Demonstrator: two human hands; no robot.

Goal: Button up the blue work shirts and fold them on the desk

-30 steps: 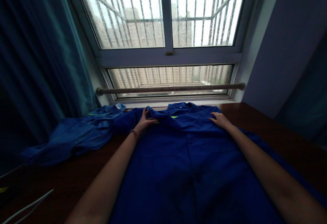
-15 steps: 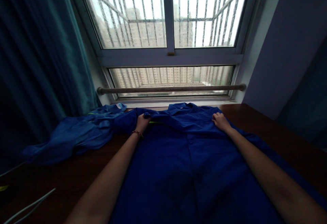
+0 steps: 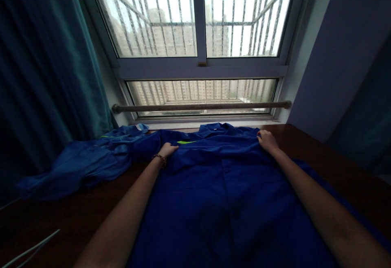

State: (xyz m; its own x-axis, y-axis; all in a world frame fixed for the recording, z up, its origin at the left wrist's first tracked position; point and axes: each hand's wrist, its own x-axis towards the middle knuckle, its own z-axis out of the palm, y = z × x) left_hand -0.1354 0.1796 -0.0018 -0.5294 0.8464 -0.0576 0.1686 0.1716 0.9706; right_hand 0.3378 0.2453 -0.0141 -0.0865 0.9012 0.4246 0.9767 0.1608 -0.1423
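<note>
A dark blue jacket (image 3: 201, 203) lies spread out with its collar (image 3: 215, 128) toward the window and its buttoned front facing up. My left hand (image 3: 168, 150) pinches the cloth at the jacket's upper left, beside a bright yellow-green strip (image 3: 186, 142). At the upper right edge, near the shoulder, my right hand (image 3: 266, 139) grips the cloth with its fingers curled. Left of the jacket lies a lighter blue crumpled garment (image 3: 91, 164), which touches the jacket's left sleeve.
The dark brown wooden surface (image 3: 302, 141) reaches to the window sill. A horizontal rail (image 3: 201, 107) crosses in front of the window. Blue curtain (image 3: 51, 64) hangs at the left. Thin white cords (image 3: 36, 247) lie at the lower left.
The upper front of the jacket has been pulled flatter, and more of the yellow-green strip shows. My left hand has shifted slightly down and left; my right hand has moved slightly right and up.
</note>
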